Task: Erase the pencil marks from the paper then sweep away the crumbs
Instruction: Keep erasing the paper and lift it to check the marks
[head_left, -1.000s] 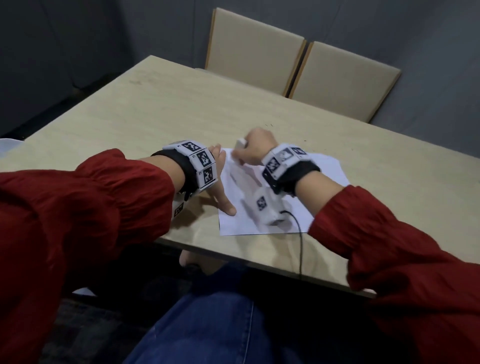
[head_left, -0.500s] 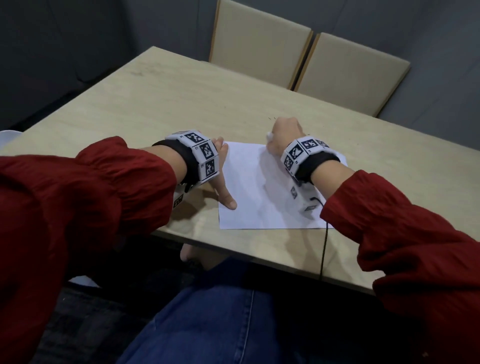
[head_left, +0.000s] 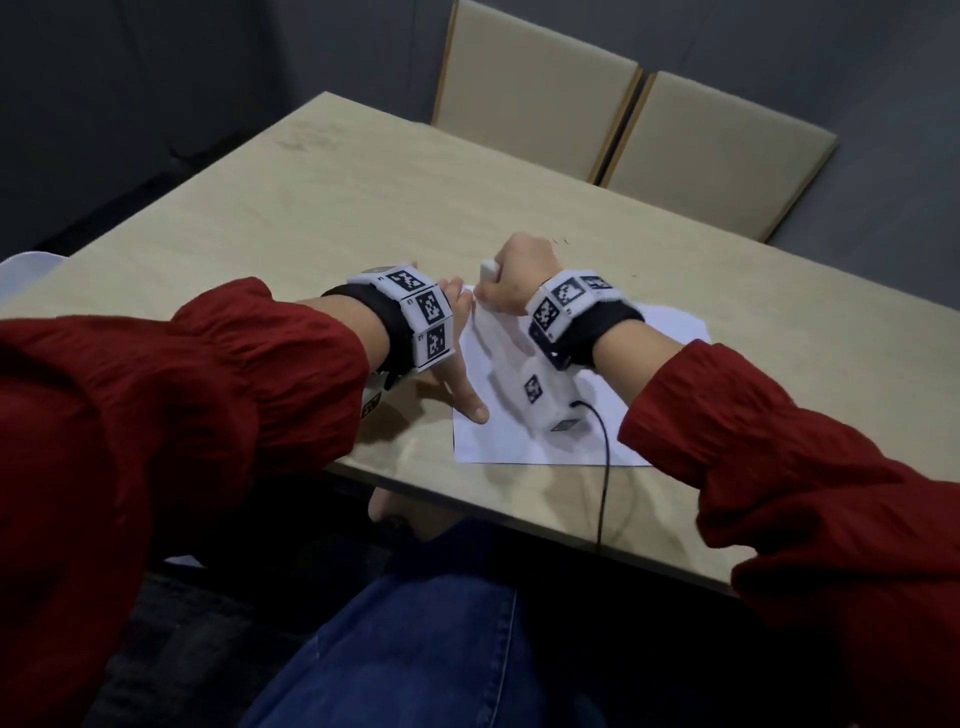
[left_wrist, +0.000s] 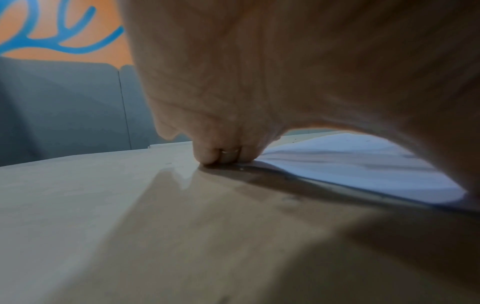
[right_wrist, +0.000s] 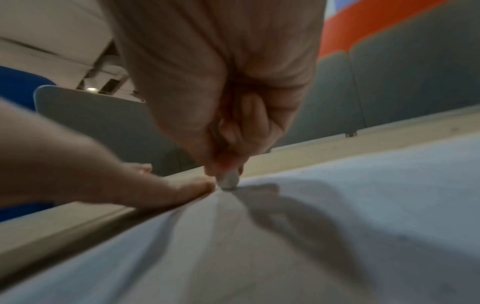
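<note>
Head view: the paper lies flat on the wooden surface, near the edge closest to the person. The right hand is positioned at the far left corner of the sheet, fingers curled into a tight grip around the eraser, whose white upper end protrudes from the fist. In the right wrist view, the lower end of the eraser touches the paper at that corner, and the sheet shows shallow creases running out from the contact point. The left hand lies flat along the left edge of the sheet, fingers extended and holding nothing, thumb tip resting on the paper further toward the person. The left wrist view shows the fingertips pressed down at the paper edge, where surface and sheet meet. Whether pencil marks remain on the sheet cannot be determined. A few small dark specks lie on the surface just beyond the right hand. Two beige chairs stand at the far side of the surface
</note>
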